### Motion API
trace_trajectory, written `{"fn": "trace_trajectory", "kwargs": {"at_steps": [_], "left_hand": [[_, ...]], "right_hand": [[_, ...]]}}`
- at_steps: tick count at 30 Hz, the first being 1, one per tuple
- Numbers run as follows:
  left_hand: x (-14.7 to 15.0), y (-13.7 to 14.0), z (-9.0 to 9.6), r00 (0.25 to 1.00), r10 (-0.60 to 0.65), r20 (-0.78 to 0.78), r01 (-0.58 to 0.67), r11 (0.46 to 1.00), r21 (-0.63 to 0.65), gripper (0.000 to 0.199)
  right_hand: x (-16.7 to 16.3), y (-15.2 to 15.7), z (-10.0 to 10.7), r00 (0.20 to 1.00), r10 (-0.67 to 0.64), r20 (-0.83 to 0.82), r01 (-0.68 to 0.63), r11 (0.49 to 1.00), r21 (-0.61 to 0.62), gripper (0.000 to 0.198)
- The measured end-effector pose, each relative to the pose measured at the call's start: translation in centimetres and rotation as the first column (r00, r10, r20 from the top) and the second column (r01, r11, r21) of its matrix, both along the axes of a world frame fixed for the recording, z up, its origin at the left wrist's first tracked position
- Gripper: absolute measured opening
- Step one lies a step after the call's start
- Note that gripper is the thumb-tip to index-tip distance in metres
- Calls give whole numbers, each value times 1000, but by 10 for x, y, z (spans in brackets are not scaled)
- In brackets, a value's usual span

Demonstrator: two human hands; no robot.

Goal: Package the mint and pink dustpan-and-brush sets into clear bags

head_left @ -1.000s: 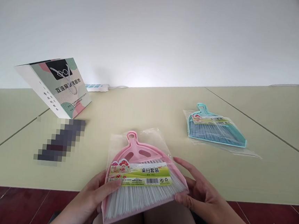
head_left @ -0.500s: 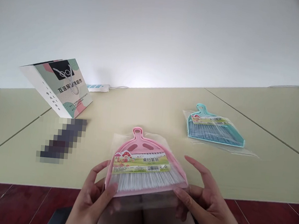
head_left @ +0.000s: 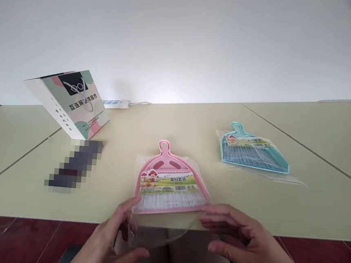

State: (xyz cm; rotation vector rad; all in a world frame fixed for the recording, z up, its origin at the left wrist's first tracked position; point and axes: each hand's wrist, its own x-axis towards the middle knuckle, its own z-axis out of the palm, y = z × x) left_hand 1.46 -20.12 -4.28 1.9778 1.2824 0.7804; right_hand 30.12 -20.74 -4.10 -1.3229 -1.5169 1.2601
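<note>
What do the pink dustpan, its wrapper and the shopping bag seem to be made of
Pink dustpan: probably smooth molded plastic, going by its even color and rounded shape.
Wrapper: apparently thin, clear plastic film; shiny, wrinkled, see-through.
Shopping bag: likely stiff printed paper or card, judging by its crisp edges; finish unclear.

I've 1 head cam, above the wearer's lap (head_left: pixel 191 262), facing fwd & down; L hand (head_left: pixel 109 234) & R hand (head_left: pixel 243 233) close at btm; table (head_left: pixel 176 127) across mid; wall (head_left: pixel 183 46) farther off, up top.
</note>
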Motion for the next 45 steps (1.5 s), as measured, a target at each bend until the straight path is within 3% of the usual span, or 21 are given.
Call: {"fn": "trace_trajectory", "kwargs": {"at_steps": [3,5,7,9,11,15,18,20,26,29,31,34,37,40,42,45], "left_hand": [[-5,7,-8,946,-54,-319,147,950,274,61],[-5,11,-10,898,-48,-437,248,876,414,53],[-4,14,-9,906,-2,-424,245,819,519,40],[-1,15,-7,943,1,-331,196,804,562,29],[2,15,-6,968,-10,-251,148,829,538,23],[12,16,-11,985,78,-154,2,889,458,13],[20,20,-16,980,188,-65,-146,903,403,6],[23,21,-18,974,224,-41,-195,914,356,7],[16,14,-9,983,133,-126,-91,951,295,7],[12,21,9,980,166,-113,-124,943,308,8],[14,39,23,979,151,-137,-111,958,266,15],[23,79,40,973,73,-218,-53,994,97,42],[33,116,43,971,-98,-220,77,992,-103,51],[41,135,37,965,-232,-120,195,945,-263,40],[44,139,31,975,-211,-65,181,934,-309,34],[45,143,24,996,-91,-8,86,957,-277,32]], "right_hand": [[5,-4,-7,966,-35,255,-30,969,247,9],[7,-5,-10,913,-147,380,-59,874,482,13],[9,-6,-10,856,-273,438,-101,744,661,14],[8,-5,-10,828,-337,448,-128,664,737,12],[6,-2,-11,842,-297,450,-145,680,719,10],[-5,12,-19,876,-242,416,-85,772,630,10],[-13,22,-26,854,-329,403,-21,752,659,6],[-16,25,-29,838,-362,410,-27,721,692,13],[-10,22,-22,805,-280,524,-184,721,668,25],[-1,18,-18,803,-229,550,-285,663,693,10],[4,14,-16,812,-192,551,-332,624,708,12],[14,8,-15,819,-70,569,-421,601,680,17],[25,0,-13,802,-9,598,-482,582,655,22],[35,-6,-8,759,10,651,-516,620,592,19],[37,-6,-1,735,47,676,-522,675,521,12],[29,3,9,749,28,662,-461,739,491,12]]}}
